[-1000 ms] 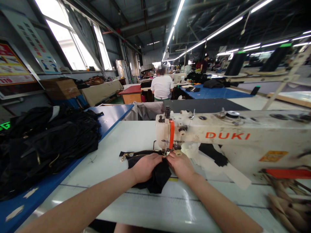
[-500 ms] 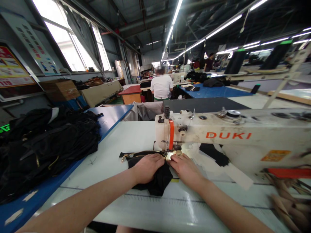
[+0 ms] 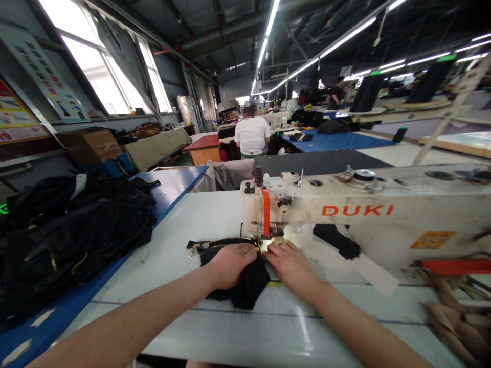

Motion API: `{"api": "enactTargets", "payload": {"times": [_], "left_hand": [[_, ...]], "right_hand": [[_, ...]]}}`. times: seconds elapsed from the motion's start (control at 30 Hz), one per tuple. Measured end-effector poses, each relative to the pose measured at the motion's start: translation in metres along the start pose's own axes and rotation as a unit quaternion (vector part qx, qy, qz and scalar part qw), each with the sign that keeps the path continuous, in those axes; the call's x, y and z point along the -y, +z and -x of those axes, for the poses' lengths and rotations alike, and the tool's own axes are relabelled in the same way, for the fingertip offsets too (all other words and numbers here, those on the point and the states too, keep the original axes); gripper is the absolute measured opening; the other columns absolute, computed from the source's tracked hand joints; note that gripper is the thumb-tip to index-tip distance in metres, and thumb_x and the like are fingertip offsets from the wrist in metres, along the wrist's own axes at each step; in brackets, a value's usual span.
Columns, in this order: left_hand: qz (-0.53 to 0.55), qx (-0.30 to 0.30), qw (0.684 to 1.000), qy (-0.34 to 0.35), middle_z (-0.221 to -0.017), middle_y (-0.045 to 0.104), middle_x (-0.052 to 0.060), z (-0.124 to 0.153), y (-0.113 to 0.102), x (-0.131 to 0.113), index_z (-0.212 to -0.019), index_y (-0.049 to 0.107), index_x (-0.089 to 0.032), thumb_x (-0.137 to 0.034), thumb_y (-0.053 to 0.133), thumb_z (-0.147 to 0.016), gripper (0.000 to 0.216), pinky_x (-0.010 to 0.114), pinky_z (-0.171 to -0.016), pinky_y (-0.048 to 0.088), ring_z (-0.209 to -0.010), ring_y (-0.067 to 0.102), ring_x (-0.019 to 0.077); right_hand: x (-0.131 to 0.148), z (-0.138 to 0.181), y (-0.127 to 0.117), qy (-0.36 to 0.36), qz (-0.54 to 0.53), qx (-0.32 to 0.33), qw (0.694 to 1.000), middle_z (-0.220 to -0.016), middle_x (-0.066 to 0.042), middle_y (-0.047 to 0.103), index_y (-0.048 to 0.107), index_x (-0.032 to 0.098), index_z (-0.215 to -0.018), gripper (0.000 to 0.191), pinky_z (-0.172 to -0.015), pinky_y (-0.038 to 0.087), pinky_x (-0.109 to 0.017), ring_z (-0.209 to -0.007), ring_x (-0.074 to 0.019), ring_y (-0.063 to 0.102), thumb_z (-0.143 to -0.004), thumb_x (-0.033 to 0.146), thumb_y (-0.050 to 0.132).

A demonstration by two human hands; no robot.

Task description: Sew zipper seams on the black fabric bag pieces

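Black cloth [image 3: 251, 287] on table [image 3: 215, 207], far edge at the machine [image 3: 303, 204]; left hand [image 3: 230, 265] lies over it, right hand [image 3: 291, 267] at its right edge; whether either pinches it, cannot tell

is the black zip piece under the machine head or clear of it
Partly under: the black zip piece has its right end beneath the machine head; its gold pull lies clear, left of the left hand.

Left hand [image 3: 232, 263] part-hides cloth [image 3: 253, 285]; poster [image 3: 17, 116] seems blurred.
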State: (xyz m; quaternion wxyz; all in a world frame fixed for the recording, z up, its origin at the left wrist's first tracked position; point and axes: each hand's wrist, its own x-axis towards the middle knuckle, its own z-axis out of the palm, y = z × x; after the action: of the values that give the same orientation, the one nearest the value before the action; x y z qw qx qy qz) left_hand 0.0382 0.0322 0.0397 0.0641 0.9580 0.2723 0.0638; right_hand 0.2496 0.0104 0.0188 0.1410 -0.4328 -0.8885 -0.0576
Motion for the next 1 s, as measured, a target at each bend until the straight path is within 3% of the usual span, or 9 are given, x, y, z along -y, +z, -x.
{"api": "enactTargets", "payload": {"times": [0.3,1.0], "left_hand": [[-0.028,0.013,0.999,0.007,-0.129,0.054,0.013,-0.001,0.001,0.005,-0.121,0.050,-0.010,-0.009,0.053,-0.061,0.060,0.035,-0.108,0.035,-0.124,0.046,0.0248],[-0.005,-0.042,0.999,-0.006,-0.128,0.056,0.013,-0.008,0.010,0.020,-0.119,0.053,-0.009,-0.005,0.048,-0.059,0.060,0.037,-0.106,0.039,-0.122,0.049,0.0227]], "right_hand": [[0.001,-0.003,-0.002,0.012,-0.007,0.008,1.000,-0.094,-0.004,0.063,0.064,0.020,-0.095,0.014,-0.088,0.033,-0.037,-0.093,-0.0206,0.052,-0.088,0.014,0.053],[-0.001,0.002,-0.001,0.031,-0.010,-0.010,0.999,-0.087,-0.005,0.062,0.065,0.019,-0.090,0.010,-0.083,0.034,-0.034,-0.092,-0.0217,0.048,-0.087,0.018,0.055]]}}
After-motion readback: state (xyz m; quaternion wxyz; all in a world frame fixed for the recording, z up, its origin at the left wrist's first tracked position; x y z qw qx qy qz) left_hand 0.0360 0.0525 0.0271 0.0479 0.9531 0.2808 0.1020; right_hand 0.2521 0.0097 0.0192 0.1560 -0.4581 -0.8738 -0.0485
